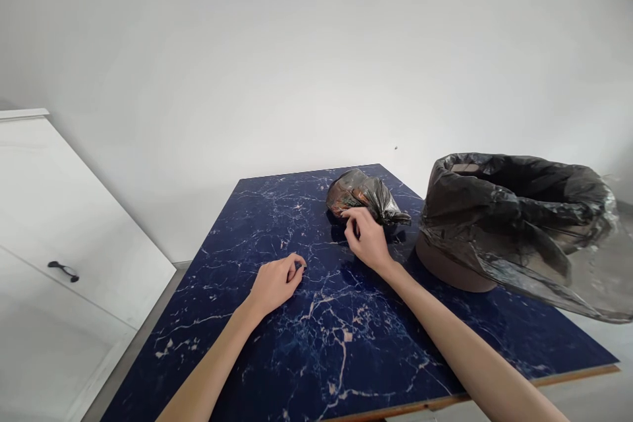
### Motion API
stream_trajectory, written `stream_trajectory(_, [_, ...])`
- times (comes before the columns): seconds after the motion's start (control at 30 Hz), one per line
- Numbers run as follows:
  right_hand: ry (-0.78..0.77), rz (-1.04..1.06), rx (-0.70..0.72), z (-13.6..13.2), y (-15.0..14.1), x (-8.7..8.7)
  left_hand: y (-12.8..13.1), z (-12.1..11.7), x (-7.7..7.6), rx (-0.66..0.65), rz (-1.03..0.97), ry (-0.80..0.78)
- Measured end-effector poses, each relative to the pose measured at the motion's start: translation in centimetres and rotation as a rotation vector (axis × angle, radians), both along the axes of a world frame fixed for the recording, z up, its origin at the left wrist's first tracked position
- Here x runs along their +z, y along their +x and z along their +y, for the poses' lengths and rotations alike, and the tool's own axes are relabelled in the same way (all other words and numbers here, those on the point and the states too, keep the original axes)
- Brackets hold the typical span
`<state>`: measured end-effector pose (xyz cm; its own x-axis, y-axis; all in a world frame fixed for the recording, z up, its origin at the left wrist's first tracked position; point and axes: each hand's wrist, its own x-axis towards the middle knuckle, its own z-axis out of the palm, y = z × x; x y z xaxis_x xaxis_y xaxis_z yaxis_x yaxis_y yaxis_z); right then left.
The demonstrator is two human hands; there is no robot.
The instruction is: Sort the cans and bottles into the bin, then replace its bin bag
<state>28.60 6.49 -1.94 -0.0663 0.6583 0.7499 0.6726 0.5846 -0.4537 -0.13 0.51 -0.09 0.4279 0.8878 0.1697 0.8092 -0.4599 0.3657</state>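
Observation:
A small tied black plastic bag, bulging with contents, lies on the far part of a dark blue marbled table. My right hand rests against its near side, fingers curled onto the plastic. My left hand lies on the table surface to the left, fingers loosely curled, holding nothing. To the right of the small bag a brown bin lined with a large black bag lies tipped on its side at the table's right edge.
A white cabinet with a dark handle stands to the left of the table. A plain white wall runs behind. The bin's liner hangs over the table's right edge.

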Motion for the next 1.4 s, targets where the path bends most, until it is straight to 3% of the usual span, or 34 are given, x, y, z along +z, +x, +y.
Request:
stream_trajectory(0.17, [0.079, 0.126, -0.307, 0.7, 2.1, 1.0, 0.0, 0.0, 0.0, -0.013, 0.004, -0.009])
stream_trajectory(0.37, [-0.033, 0.223, -0.491, 2.5, 3.4, -1.3, 0.1, 0.0, 0.0, -0.016, 0.008, -0.004])
stream_trajectory(0.53, [-0.089, 0.156, -0.317, 2.1, 2.0, -2.1, 0.0, -0.1, 0.2, -0.021, 0.007, 0.002])
stream_trajectory(0.7, [-0.054, 0.062, 0.02, 0.1, -0.6, -0.9, 0.1, -0.2, 0.2, -0.024, 0.019, -0.001])
stream_trajectory(0.77, [-0.028, 0.05, 0.089, -0.6, -1.2, -0.3, 0.1, -0.1, 0.1, -0.023, 0.024, -0.002])
stream_trajectory(0.93, [0.024, 0.064, 0.045, -0.9, -0.8, 0.4, 0.0, -0.1, 0.0, -0.029, 0.032, -0.006])
stream_trajectory(1.4, [0.017, -0.209, 0.052, -1.4, -2.7, -0.6, 0.2, -0.2, 0.1, -0.012, 0.058, 0.013])
